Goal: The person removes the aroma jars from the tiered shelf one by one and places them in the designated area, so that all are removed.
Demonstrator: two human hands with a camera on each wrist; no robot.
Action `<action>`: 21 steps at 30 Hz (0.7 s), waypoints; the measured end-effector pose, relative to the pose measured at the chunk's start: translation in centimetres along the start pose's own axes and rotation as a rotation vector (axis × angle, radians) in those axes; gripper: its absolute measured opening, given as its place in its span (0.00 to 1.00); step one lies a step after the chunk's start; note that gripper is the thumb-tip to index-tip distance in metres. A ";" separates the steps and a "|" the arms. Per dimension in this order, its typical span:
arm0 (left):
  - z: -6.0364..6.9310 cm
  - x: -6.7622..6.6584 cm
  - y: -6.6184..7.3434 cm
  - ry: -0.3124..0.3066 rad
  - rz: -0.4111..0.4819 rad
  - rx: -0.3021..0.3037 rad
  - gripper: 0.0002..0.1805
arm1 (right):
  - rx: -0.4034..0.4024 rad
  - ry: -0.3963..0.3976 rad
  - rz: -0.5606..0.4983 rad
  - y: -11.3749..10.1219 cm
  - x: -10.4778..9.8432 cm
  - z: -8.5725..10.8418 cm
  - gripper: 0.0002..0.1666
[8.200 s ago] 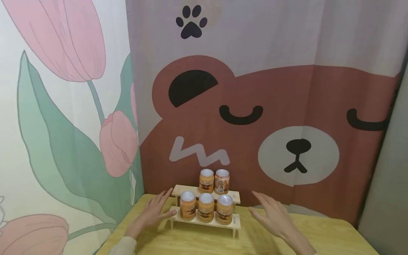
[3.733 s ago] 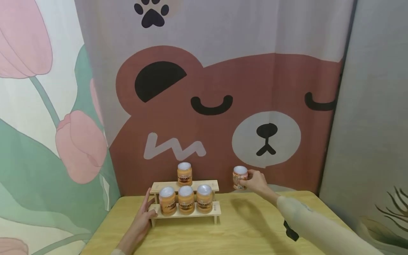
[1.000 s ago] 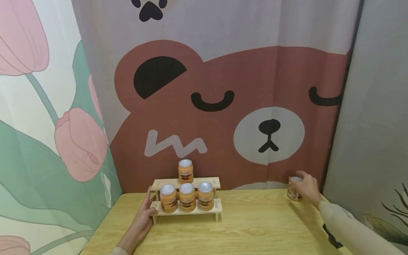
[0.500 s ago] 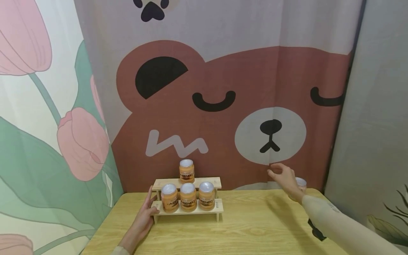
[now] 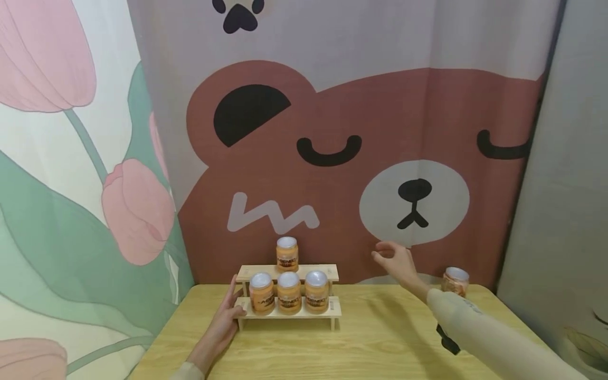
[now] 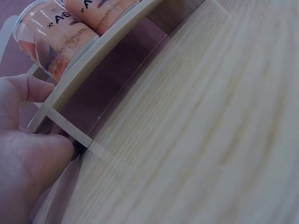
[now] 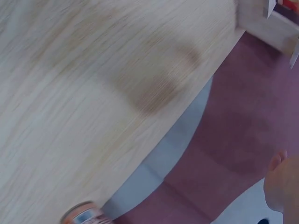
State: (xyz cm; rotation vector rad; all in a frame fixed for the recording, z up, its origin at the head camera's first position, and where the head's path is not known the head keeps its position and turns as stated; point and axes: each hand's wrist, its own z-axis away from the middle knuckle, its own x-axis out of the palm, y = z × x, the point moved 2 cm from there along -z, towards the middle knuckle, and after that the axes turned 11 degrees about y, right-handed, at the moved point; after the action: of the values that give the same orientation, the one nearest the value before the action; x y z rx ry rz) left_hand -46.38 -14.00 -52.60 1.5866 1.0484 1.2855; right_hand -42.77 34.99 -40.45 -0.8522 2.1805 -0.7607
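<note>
A two-step wooden rack stands on the table. On its lower step is a row of 3 orange jars with pale lids, and one more jar is on the upper step. My left hand grips the rack's left end; in the left wrist view, a finger and the thumb of the left hand are at the shelf end. My right hand hovers right of the rack, fingers loosely bent, holding nothing. Another jar is at the far right, partly hidden by my sleeve.
The wooden table backs onto a bear-print curtain, with a tulip-print curtain on the left and a grey curtain at the right. In the right wrist view, the table's back edge runs diagonally.
The right hand carried a jar from the upper step to the table's far right and let go. It has since moved back left, empty. The left hand went from beside the rack to gripping it.
</note>
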 end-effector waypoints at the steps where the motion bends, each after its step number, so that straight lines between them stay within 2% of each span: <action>1: 0.0 0.0 0.0 -0.003 -0.004 0.000 0.60 | 0.003 -0.003 -0.005 -0.2 0.4 0.0 0.21; 9: -0.1 0.1 -0.1 0.002 -0.007 -0.002 0.60 | 0.010 -0.063 -0.034 -1.9 3.8 0.0 0.25; 14: -0.2 0.2 -0.1 0.000 -0.010 0.019 0.60 | 0.015 -0.086 -0.071 -3.2 6.1 0.1 0.24; 21: -0.1 -0.1 -0.2 -0.004 -0.012 0.011 0.60 | 0.017 -0.124 -0.101 -5.3 8.9 0.2 0.23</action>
State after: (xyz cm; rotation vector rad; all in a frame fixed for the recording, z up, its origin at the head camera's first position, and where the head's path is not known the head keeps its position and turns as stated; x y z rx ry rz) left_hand -46.54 -14.00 -52.75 1.5886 1.0621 1.2700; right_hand -45.78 25.06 -40.11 -0.9810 2.0317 -0.7544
